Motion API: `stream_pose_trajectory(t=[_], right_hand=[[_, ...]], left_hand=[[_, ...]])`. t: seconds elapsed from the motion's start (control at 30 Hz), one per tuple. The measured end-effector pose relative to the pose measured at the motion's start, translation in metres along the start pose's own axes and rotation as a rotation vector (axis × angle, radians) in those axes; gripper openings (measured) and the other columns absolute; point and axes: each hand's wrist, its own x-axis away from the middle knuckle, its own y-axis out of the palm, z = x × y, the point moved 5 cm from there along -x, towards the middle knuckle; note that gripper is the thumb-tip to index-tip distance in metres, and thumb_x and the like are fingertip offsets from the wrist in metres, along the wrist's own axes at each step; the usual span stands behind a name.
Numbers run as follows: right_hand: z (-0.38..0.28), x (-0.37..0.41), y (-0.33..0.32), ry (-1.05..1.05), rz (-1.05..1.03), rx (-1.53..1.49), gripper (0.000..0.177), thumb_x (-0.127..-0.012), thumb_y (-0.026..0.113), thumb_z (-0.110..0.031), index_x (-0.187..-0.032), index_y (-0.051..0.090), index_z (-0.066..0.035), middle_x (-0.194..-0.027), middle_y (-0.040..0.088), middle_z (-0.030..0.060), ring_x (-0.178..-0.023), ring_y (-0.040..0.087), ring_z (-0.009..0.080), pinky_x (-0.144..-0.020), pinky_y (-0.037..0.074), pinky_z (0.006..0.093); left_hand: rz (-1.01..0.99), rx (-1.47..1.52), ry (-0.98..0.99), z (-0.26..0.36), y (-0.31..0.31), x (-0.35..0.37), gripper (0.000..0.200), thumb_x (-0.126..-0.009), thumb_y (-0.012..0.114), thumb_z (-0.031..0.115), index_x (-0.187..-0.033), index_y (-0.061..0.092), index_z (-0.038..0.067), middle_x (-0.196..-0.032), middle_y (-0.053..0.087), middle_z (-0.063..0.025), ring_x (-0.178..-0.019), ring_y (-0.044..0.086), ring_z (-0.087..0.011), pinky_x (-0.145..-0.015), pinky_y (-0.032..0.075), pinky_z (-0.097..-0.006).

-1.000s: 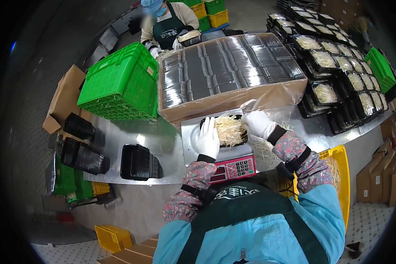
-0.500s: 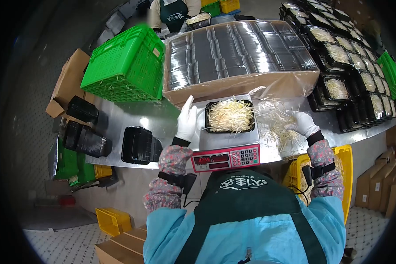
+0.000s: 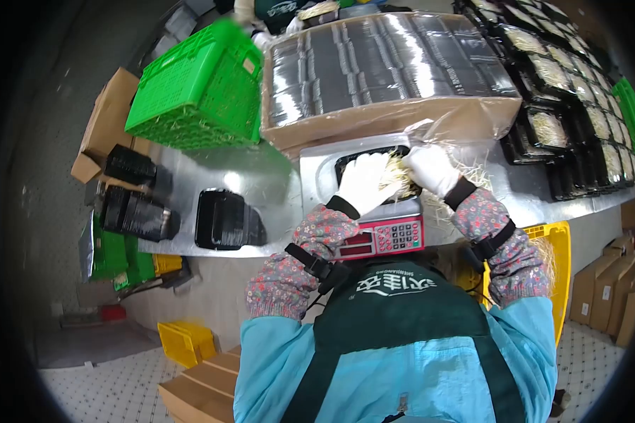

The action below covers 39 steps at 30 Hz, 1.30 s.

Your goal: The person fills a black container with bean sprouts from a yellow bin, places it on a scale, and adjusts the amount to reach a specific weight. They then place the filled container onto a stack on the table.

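A black plastic tray (image 3: 369, 152) of pale bean sprouts (image 3: 401, 176) sits on the platform of a red-fronted weighing scale (image 3: 384, 238). My left hand (image 3: 364, 185), in a white glove, lies over the sprouts with fingers stretched out, hiding much of the tray. At the tray's right rim is my right hand (image 3: 432, 171), also gloved. Its fingers are curled in on sprouts at that edge, the fingertips partly hidden. Loose sprouts (image 3: 476, 173) lie on the metal table to the right of the scale.
Behind the scale stands a carton of stacked black trays (image 3: 391, 67), with a green crate (image 3: 190, 84) to its left. Filled trays (image 3: 547, 130) are piled at right. Nested trays (image 3: 222, 220) lie at left. A yellow crate (image 3: 559, 282) holds sprouts; a co-worker's apron (image 3: 279, 8) shows behind.
My left hand has moved right from beside the tray onto the sprouts. My right hand has come left from the loose sprouts to the tray's edge. The view has shifted slightly.
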Motion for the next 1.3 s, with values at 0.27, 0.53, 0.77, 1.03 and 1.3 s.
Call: stream_pose_trajectory(t=[0.27,0.53,0.77,1.03,1.3], right_hand=[[0.022,0.013,-0.065,0.109,-0.048,-0.181,0.021,-0.081,0.068,-0.027,-0.081,0.069,-0.006,-0.081,0.068,0.0154,-0.079,0.066,0.0370,-0.073,0.052,0.0456],[0.099,0.078,-0.063,0.386,0.005,-0.316,0.028,-0.078,0.077,-0.027,-0.094,0.073,-0.003,-0.082,0.070,0.0165,-0.074,0.068,0.0328,-0.072,0.053,0.0411],[0.026,0.039,-0.065,0.206,0.052,-0.436,0.047,-0.079,0.076,-0.033,-0.116,0.067,-0.006,-0.101,0.068,0.0163,-0.096,0.066,0.0326,-0.085,0.052,0.0415],[-0.053,0.004,-0.037,-0.057,0.112,-0.311,0.041,-0.081,0.072,-0.024,-0.120,0.067,-0.014,-0.095,0.063,0.0107,-0.092,0.062,0.0284,-0.081,0.051,0.0389],[-0.043,0.000,-0.032,-0.064,0.102,-0.420,0.016,-0.081,0.071,-0.020,-0.094,0.073,-0.010,-0.089,0.067,0.0088,-0.084,0.066,0.0279,-0.076,0.053,0.0365]], left_hand=[[0.008,0.263,-0.088,-0.008,-0.003,0.001,0.095,-0.076,0.079,0.043,-0.147,0.035,-0.002,-0.121,0.061,-0.0231,-0.111,0.059,-0.0360,-0.096,0.047,-0.0435],[0.355,0.677,-0.343,-0.068,-0.044,0.084,0.080,-0.084,0.075,0.023,-0.147,0.034,-0.004,-0.143,0.048,-0.0213,-0.133,0.047,-0.0282,-0.110,0.037,-0.0360],[0.315,0.695,-0.435,-0.054,-0.013,0.109,0.064,-0.096,0.059,0.013,-0.151,0.029,-0.001,-0.149,0.041,-0.0191,-0.137,0.041,-0.0265,-0.111,0.034,-0.0356],[0.449,0.604,-0.290,-0.029,-0.005,0.082,0.063,-0.093,0.049,0.000,-0.152,0.026,-0.001,-0.151,0.035,-0.0189,-0.144,0.027,-0.0291,-0.119,0.018,-0.0382],[0.156,0.095,-0.180,-0.006,-0.003,0.045,0.060,-0.092,0.059,0.022,-0.146,0.040,0.001,-0.148,0.041,-0.0209,-0.138,0.036,-0.0408,-0.115,0.026,-0.0504]])
